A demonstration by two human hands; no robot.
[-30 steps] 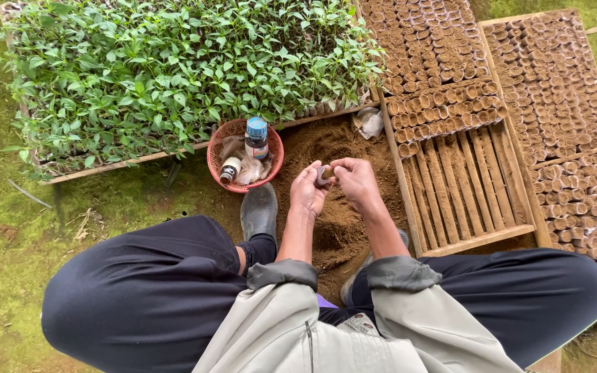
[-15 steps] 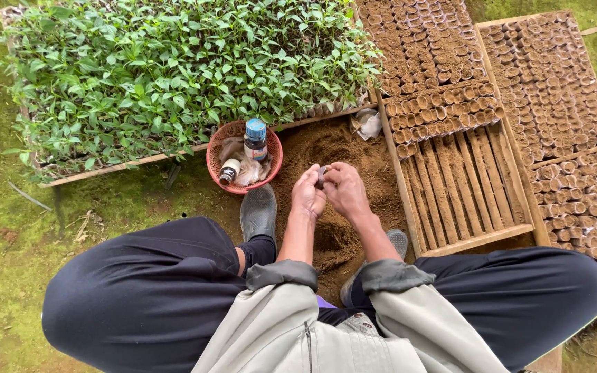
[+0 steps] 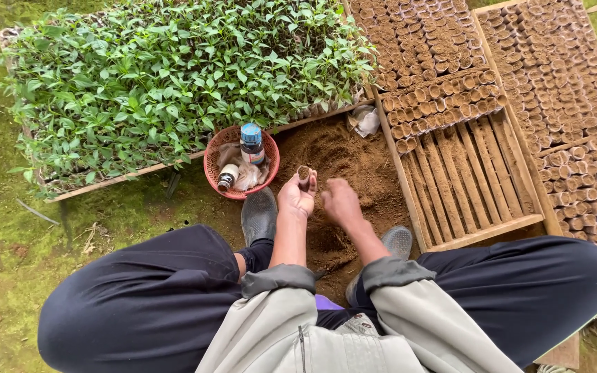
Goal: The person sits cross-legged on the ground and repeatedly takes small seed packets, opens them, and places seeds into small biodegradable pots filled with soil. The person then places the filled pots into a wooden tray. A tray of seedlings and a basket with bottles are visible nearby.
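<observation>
A small brown soil-filled paper pot point(image 3: 304, 175) is gripped upright in the left hand point(image 3: 297, 196), mid-filling; the right hand point(image 3: 340, 202), loosely curled, is lowered over the brown soil heap point(image 3: 354, 155). More soil seems needed.

You see green seedlings point(image 3: 174, 83), a red basket point(image 3: 214, 173), a blue-capped brown bottle point(image 3: 251, 144), brown soil point(image 3: 343, 155), grey shoes point(image 3: 259, 214) and black trousers point(image 3: 146, 297).

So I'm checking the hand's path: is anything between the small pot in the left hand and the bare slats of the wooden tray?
Only the right hand lies between the small pot in the left hand and the bare slats.
</observation>
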